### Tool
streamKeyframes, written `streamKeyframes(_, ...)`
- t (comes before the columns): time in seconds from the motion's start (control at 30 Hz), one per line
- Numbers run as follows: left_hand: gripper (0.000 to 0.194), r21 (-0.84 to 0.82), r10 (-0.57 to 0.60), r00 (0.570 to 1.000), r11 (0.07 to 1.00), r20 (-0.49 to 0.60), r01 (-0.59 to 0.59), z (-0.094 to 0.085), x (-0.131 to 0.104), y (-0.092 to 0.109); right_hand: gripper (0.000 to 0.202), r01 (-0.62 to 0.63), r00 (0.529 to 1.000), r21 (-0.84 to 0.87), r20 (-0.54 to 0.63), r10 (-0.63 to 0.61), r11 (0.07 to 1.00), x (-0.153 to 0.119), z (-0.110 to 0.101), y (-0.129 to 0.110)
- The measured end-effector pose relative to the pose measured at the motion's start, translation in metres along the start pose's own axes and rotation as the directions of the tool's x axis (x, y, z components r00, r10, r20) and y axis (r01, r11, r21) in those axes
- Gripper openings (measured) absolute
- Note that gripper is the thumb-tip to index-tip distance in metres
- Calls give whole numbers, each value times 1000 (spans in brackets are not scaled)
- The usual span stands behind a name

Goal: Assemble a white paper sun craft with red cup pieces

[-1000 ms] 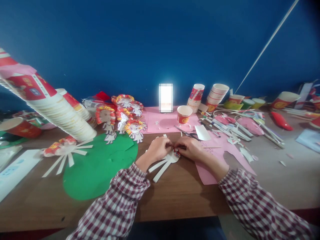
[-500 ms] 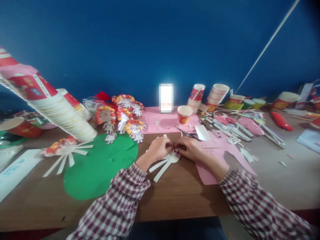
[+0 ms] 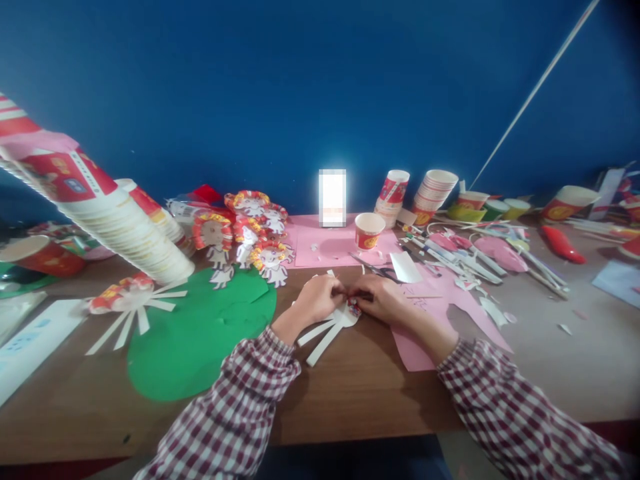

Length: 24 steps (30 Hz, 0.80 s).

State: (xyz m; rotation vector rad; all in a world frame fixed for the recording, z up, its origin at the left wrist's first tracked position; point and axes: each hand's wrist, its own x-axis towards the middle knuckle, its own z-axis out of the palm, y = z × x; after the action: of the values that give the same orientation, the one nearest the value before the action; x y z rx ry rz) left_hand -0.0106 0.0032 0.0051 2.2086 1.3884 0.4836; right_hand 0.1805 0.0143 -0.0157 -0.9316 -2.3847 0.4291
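Just right of the green paper, a paper cup cut into strips (image 3: 342, 319) lies splayed on the table, its white strips fanning toward me. My left hand (image 3: 320, 297) is closed, pinching this cut cup at its far side. From the right, my right hand (image 3: 376, 295) is closed on the same cup, fingertips meeting those of the left. A small red printed part shows below the right fingers; the exact folds under the fingertips are hidden. A similar cut cup (image 3: 131, 300) with some curled red strips rests to the left, partly over the green paper (image 3: 200, 347).
Finished-looking paper lions (image 3: 270, 257) stand beyond my left hand. A long cup stack (image 3: 125, 220) leans at left. Ahead are a single paper cup (image 3: 369, 231), scissors (image 3: 375, 268) and pink paper (image 3: 425, 320). Pens (image 3: 465, 257), scraps and a red object (image 3: 563, 245) lie at right.
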Motion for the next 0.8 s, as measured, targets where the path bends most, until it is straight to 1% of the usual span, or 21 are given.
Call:
streamKeyframes(0.4,21,-15,21,1000,1000,-8,-21,0,0,0,18,7,1000,6,1,-7,1000,1,-1,-1)
streamKeyframes(0.6,22,0,7,1000,1000,-10,-7,0,1,-1,17,-1,1000,-14,-13,1,1000,0,0,-2)
streamKeyframes(0.8,21,-3,25,1000,1000,-19,-25,2,0,-2,17,-14,1000,-30,-12,14,999,-1,0,-1)
